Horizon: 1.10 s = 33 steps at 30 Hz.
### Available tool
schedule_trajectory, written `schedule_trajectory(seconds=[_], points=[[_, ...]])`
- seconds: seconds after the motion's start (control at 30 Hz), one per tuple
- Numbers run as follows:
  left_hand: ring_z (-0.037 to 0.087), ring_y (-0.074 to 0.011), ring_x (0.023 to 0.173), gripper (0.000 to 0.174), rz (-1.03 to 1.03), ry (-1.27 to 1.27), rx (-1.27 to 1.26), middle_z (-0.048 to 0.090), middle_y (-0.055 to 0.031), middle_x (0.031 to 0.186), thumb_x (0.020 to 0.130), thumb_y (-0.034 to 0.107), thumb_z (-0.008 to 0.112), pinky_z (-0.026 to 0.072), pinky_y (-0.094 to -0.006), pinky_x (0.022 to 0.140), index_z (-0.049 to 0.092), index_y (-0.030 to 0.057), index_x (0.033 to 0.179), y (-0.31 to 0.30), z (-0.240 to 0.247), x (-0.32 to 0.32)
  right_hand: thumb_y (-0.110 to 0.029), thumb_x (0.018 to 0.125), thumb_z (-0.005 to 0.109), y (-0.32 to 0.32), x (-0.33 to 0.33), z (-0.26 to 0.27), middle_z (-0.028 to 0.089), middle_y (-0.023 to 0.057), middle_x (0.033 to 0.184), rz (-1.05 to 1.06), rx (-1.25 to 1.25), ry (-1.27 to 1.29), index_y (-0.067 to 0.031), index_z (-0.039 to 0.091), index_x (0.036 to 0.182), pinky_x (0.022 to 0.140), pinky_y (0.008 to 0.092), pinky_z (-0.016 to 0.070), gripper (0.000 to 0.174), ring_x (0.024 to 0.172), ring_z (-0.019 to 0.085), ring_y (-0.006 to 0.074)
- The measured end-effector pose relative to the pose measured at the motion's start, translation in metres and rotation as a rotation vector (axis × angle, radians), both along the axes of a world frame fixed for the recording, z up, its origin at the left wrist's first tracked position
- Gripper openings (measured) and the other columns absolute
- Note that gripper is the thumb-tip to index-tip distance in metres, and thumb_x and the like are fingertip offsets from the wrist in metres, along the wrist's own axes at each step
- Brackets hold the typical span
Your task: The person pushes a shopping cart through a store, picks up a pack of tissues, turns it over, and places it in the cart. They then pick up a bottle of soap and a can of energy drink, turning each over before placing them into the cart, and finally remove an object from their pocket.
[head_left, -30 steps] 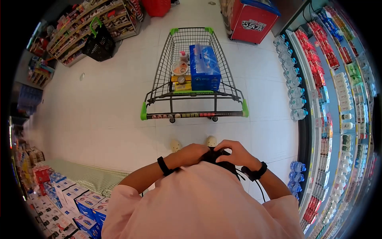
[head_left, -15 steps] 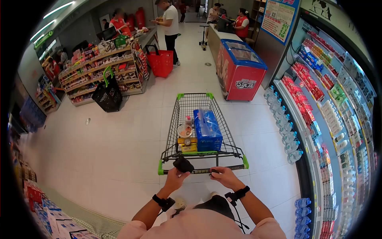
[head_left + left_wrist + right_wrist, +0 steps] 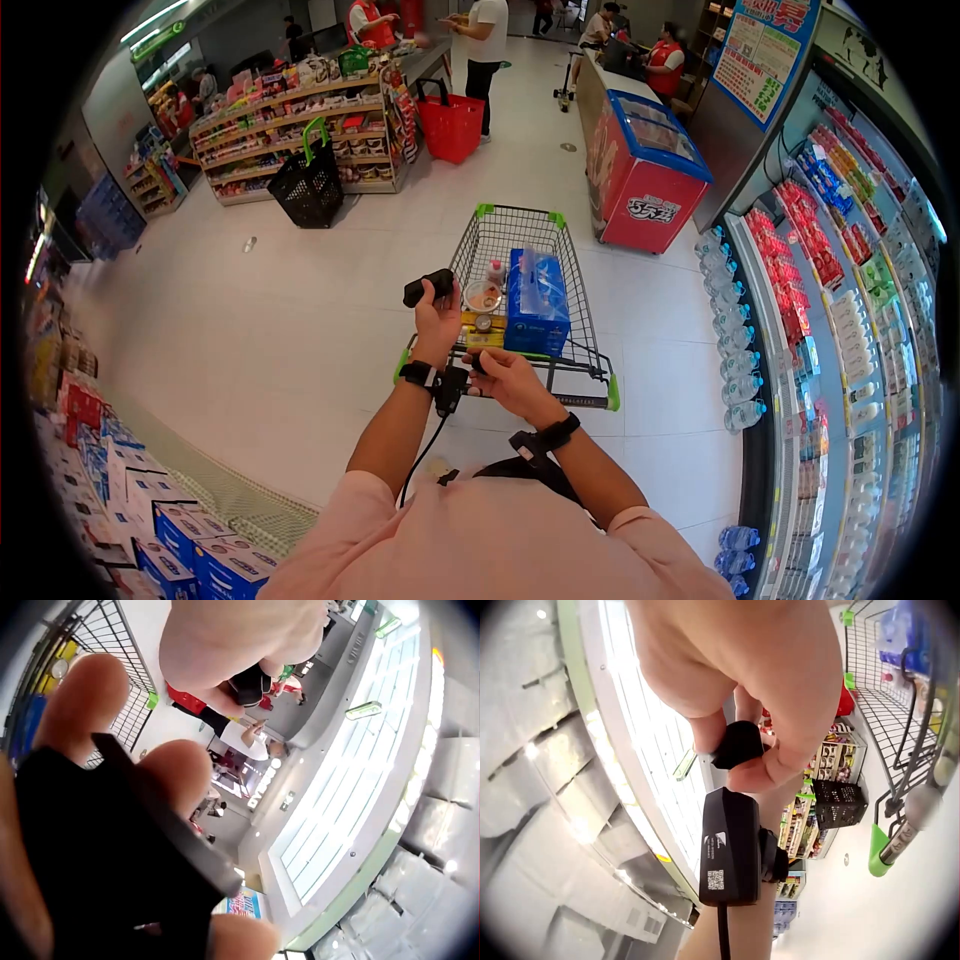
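Observation:
My left hand (image 3: 438,325) grips a black object (image 3: 428,288) above the left side of the shopping cart. Fingers of my right hand (image 3: 512,383) pinch a small dark piece (image 3: 739,745), held near the cart's handle bar (image 3: 575,399). In the cart (image 3: 580,310) lie a large blue package (image 3: 537,305), a round clear container (image 3: 483,296), a small bottle with a pink cap (image 3: 495,271) and yellow packs (image 3: 484,337). Black devices with cables are strapped to both wrists.
A black basket (image 3: 308,188) and a red basket (image 3: 450,125) stand on the floor by the snack shelves (image 3: 290,135). Ahead right is a red freezer (image 3: 645,175); water bottles (image 3: 735,345) line the chilled shelves. Several people stand farther back.
The left hand has risen and moved left and forward with the black object. The right hand has shifted left and forward, still pinching its small piece. The view has turned a little.

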<state>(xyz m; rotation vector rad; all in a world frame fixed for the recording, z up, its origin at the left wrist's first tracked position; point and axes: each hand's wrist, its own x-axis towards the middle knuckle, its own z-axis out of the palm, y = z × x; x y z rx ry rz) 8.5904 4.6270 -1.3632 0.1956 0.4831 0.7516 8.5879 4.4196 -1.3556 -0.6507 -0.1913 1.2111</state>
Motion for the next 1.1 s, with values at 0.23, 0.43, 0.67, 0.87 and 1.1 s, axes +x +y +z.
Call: schedule_trajectory(seconds=[0.23, 0.43, 0.67, 0.87, 1.1], points=[[0.061, -0.0281, 0.109, 0.038, -0.013, -0.024, 0.031, 0.061, -0.0156, 0.116, 0.097, 0.024, 0.064, 0.0578, -0.0384, 0.096, 0.050, -0.0031, 0.119, -0.012, 0.001, 0.012, -0.013, 0.099, 0.058, -0.021, 0.019, 0.010, 0.063, 0.0086, 0.116, 0.053, 0.082, -0.053, 0.0009, 0.057, 0.129, 0.090, 0.0326, 0.0547, 0.032, 0.100, 0.064, 0.0170], [0.063, -0.0298, 0.108, 0.037, 0.068, 0.093, 0.307, 0.060, -0.0159, 0.115, 0.096, 0.019, 0.065, 0.0586, -0.0390, 0.095, 0.048, -0.0021, 0.121, -0.029, 0.018, 0.016, -0.019, 0.095, 0.065, -0.008, 0.012, 0.027, 0.068, 0.0066, 0.108, 0.069, -0.196, -0.760, -0.0034, 0.061, 0.127, 0.076, 0.0277, 0.0556, 0.036, 0.084, 0.065, 0.0120], [0.063, -0.0295, 0.107, 0.035, 0.174, 0.090, 0.405, 0.059, -0.0163, 0.116, 0.096, 0.015, 0.065, 0.0585, -0.0386, 0.095, 0.048, -0.0021, 0.121, -0.020, 0.025, 0.012, -0.022, 0.098, 0.061, -0.006, -0.010, 0.019, 0.067, 0.0039, 0.099, 0.039, -0.160, -0.373, -0.0073, 0.058, 0.129, 0.071, 0.0249, 0.0549, 0.035, 0.083, 0.065, 0.0090], [0.063, -0.0295, 0.107, 0.038, 0.286, 0.093, 0.358, 0.058, -0.0163, 0.117, 0.096, 0.017, 0.066, 0.0584, -0.0389, 0.096, 0.048, -0.0025, 0.123, -0.010, 0.034, 0.010, -0.020, 0.094, 0.068, -0.005, -0.021, 0.037, 0.069, 0.0076, 0.097, 0.042, -0.185, -0.377, -0.0081, 0.053, 0.133, 0.065, 0.0253, 0.0553, 0.043, 0.084, 0.068, 0.0116], [0.063, -0.0306, 0.107, 0.041, 0.356, 0.077, 0.367, 0.058, -0.0174, 0.117, 0.095, 0.019, 0.066, 0.0592, -0.0376, 0.094, 0.048, -0.0037, 0.124, 0.003, 0.039, 0.002, -0.007, 0.091, 0.069, 0.003, -0.030, 0.029, 0.068, 0.0109, 0.105, 0.002, -0.226, -0.423, -0.0075, 0.049, 0.136, 0.079, 0.0344, 0.0614, 0.049, 0.093, 0.068, 0.0171]])
